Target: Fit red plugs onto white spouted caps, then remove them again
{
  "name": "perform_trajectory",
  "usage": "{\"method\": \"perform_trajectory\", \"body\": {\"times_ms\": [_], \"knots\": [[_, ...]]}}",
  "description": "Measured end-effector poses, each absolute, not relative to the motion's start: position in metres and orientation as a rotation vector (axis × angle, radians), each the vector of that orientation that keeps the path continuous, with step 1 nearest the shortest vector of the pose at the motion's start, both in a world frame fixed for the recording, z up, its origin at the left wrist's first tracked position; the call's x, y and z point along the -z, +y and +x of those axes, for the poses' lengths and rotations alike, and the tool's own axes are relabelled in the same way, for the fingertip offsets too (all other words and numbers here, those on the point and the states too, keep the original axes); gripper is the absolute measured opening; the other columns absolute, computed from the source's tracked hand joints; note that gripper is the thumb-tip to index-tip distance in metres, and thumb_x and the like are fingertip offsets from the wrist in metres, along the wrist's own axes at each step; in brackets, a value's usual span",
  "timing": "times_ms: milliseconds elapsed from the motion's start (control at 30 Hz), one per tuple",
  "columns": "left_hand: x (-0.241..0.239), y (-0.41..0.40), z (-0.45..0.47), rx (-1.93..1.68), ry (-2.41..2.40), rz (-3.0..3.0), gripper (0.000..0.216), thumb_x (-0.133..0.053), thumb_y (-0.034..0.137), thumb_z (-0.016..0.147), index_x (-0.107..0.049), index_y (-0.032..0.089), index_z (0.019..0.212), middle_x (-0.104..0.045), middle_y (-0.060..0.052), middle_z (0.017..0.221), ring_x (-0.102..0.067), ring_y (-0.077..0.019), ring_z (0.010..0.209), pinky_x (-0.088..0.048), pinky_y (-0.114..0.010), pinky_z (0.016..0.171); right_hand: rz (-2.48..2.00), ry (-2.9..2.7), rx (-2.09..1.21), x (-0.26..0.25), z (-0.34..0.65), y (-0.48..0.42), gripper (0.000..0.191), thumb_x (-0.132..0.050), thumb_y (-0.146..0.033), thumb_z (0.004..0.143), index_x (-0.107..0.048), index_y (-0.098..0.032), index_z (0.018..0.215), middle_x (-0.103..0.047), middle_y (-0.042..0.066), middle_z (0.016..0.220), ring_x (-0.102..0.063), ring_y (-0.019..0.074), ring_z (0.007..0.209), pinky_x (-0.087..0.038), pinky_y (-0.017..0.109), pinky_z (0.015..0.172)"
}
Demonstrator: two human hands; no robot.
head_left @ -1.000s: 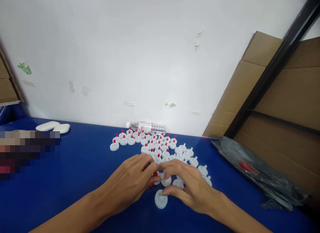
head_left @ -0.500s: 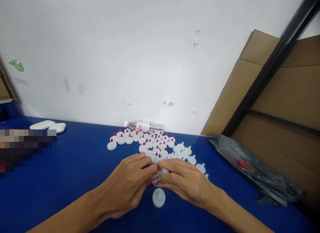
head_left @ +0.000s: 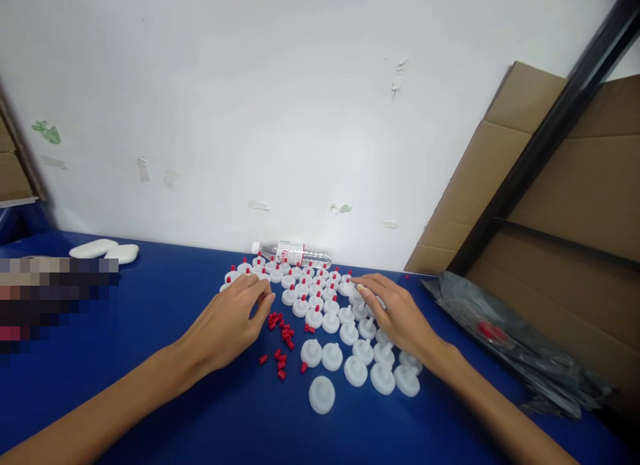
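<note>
My left hand [head_left: 233,322] is above the table at the left of the white caps, fingers curled and thumb near the index finger; anything between them is hidden. Just beyond its fingers stands a white cap with a red tip [head_left: 261,274]. On the right, my right hand [head_left: 395,312] reaches over the rows, its thumb and index finger closing at a white spouted cap [head_left: 356,297], which they partly cover. Small loose red tips [head_left: 283,366] lie scattered between my hands. Several white spouted caps [head_left: 355,370] without red tips stand in front of and under my right forearm.
A plastic bottle [head_left: 295,253] lies along the white wall behind the caps. Two white rounded objects [head_left: 123,254] rest at the far left beside a blurred-out area. Grey plastic bags [head_left: 500,348] and leaning cardboard [head_left: 480,165] are at the right. The table [head_left: 165,298] is blue.
My hands have parted from their meeting place in the middle. The left moved left and away from me, the right moved up and right, uncovering loose red tips and white caps.
</note>
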State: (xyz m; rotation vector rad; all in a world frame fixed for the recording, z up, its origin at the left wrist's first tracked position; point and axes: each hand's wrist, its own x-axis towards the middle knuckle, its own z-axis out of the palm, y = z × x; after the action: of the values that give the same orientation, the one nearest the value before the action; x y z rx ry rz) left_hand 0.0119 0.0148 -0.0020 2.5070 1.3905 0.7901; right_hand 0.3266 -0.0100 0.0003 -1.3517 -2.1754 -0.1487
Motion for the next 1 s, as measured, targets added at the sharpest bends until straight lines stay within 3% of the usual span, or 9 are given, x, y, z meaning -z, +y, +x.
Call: {"method": "perform_trajectory", "body": {"times_ms": [267, 667, 1000], "knots": [[0.009, 0.015, 0.012, -0.749, 1.426, 2.511, 0.033, -0.035, 0.034, 0.101, -0.064, 0.020, 0.093, -0.059, -0.008, 0.103, -0.059, -0.0230, 0.088, -0.047, -0.040, 0.082, -1.307, -2.313, 0.087, -0.001, 0.326, -0.013, 0.039, -0.035, -0.036, 0.107, -0.066, -0.024, 0.128, -0.069, 0.007, 0.129, -0.063, 0.0243, 0.121, -0.048, 0.043, 0.104], [0.013, 0.015, 0.014, -0.684, 1.381, 2.605, 0.023, -0.043, 0.029, 0.097, -0.064, 0.021, 0.100, -0.066, -0.008, 0.098, -0.062, -0.0253, 0.093, -0.047, -0.036, 0.076, -1.237, -2.359, 0.060, -0.005, 0.323, -0.012, 0.043, -0.029, -0.036, 0.108, -0.069, -0.024, 0.118, -0.073, 0.006, 0.118, -0.066, 0.0242, 0.112, -0.045, 0.045, 0.104], [0.003, 0.022, 0.006, -0.774, 1.552, 2.719, 0.028, -0.036, 0.027, 0.100, -0.063, 0.019, 0.100, -0.065, -0.010, 0.100, -0.059, -0.0278, 0.097, -0.048, -0.040, 0.080, -1.272, -2.372, 0.015, -0.004, 0.327, -0.012, 0.041, -0.030, -0.035, 0.108, -0.069, -0.024, 0.112, -0.073, 0.005, 0.114, -0.065, 0.0236, 0.111, -0.043, 0.045, 0.105]]}}
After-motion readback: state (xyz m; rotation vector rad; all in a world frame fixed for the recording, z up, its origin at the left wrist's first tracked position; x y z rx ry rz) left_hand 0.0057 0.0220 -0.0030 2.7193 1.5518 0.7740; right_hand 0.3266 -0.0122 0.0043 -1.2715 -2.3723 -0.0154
